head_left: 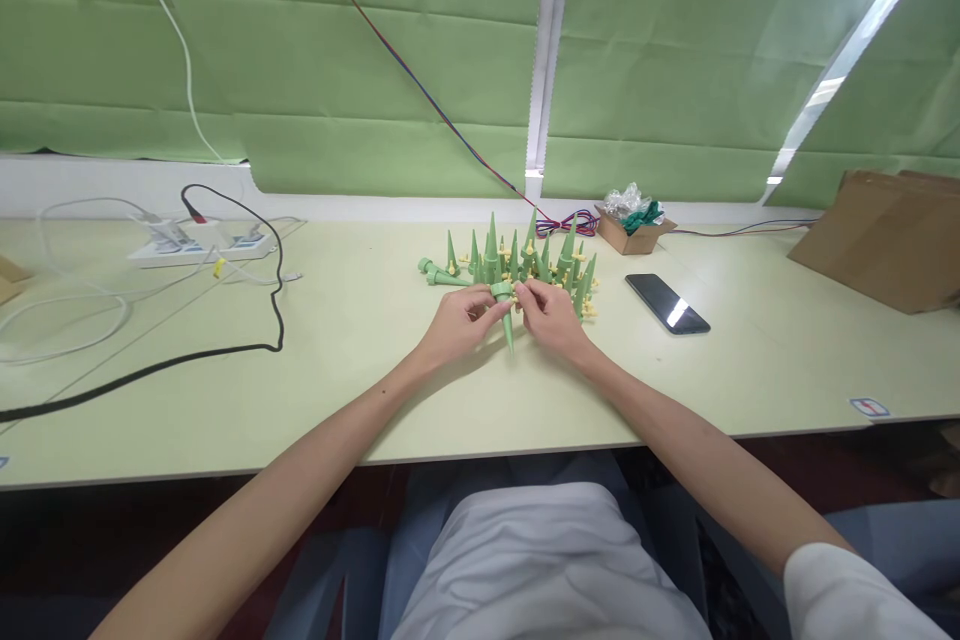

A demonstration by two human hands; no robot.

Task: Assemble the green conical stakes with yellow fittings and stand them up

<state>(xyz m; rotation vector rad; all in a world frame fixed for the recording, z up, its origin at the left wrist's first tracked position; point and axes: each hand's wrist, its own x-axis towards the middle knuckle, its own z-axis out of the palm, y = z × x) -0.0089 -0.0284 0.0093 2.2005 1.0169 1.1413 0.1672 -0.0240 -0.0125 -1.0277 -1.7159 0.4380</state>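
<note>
Green plastic spike [507, 325] points downward, pinched in the left hand's [459, 322] fingers. The right hand's [551, 315] fingertips close narrowly beside it; their grip is unclear.

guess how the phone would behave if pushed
The phone is probably stiff, being a flat slab. Its glossy face may be slippery to grip. Lying flat on the table, it would likely slide rather than roll or tip.

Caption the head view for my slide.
Left hand holding a green spike, right hand close beside it, more spikes behind, phone at right.
</note>
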